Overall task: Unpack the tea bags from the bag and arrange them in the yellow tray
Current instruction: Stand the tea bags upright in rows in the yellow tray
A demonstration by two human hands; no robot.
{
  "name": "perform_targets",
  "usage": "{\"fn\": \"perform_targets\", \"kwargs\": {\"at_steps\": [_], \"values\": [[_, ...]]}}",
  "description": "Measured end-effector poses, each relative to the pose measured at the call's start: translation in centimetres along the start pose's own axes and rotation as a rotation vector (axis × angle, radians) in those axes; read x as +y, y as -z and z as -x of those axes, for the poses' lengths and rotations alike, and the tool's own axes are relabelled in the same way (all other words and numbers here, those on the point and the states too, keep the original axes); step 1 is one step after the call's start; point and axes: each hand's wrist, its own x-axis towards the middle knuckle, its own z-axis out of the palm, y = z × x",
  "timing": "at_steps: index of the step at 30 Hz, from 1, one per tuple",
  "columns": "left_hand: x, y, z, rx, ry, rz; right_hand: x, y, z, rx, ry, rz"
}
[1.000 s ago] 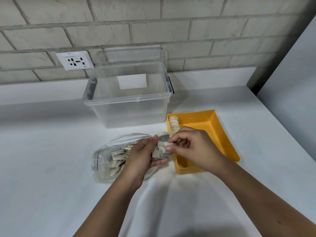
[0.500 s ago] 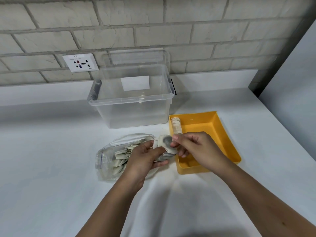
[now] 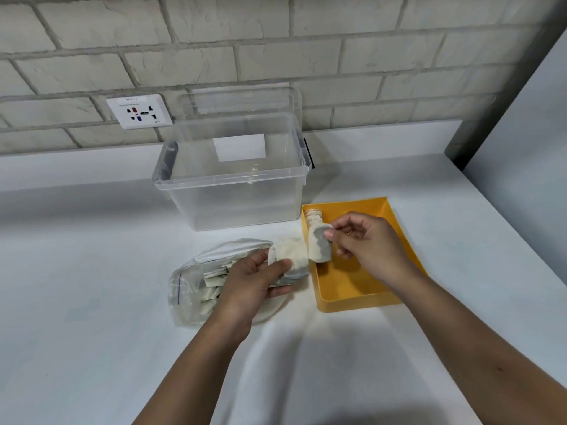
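Note:
A clear plastic bag (image 3: 190,289) with several pale tea bags inside lies on the white counter. My left hand (image 3: 251,280) rests over the bag's right end and grips a small bunch of tea bags (image 3: 291,256). My right hand (image 3: 365,243) pinches a single tea bag (image 3: 319,243) by its top edge, hanging over the left rim of the yellow tray (image 3: 352,299). A short row of tea bags (image 3: 313,216) stands in the tray's far left corner.
A clear plastic storage box (image 3: 230,191) stands behind the bag and the tray, close to the brick wall. A wall socket (image 3: 138,111) sits at the upper left. A grey panel (image 3: 521,142) borders the counter on the right.
My right hand has pulled one tea bag away from the bunch in my left hand and moved it rightward and up, over the tray's left edge. The left hand stays on the bag.

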Motion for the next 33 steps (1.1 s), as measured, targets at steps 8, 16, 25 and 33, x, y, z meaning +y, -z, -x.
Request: {"fn": "perform_targets", "kwargs": {"at_steps": [8, 16, 25, 33], "values": [[-0.1, 1.0, -0.3, 0.1, -0.028, -0.012, 3.2, 1.4, -2.3, -0.243, -0.128, 0.425], [-0.6, 0.8, -0.4, 0.096, -0.011, -0.059, 4.8, -1.6, -4.0, -0.093, -0.115, 0.394], [-0.5, 0.7, -0.4, 0.064, -0.005, -0.078, 3.4, -1.6, -3.5, 0.042, -0.031, 0.416], [-0.5, 0.0, -0.4, 0.041, -0.017, -0.074, -0.6, -3.4, 0.9, -0.105, -0.085, -0.019]]}}
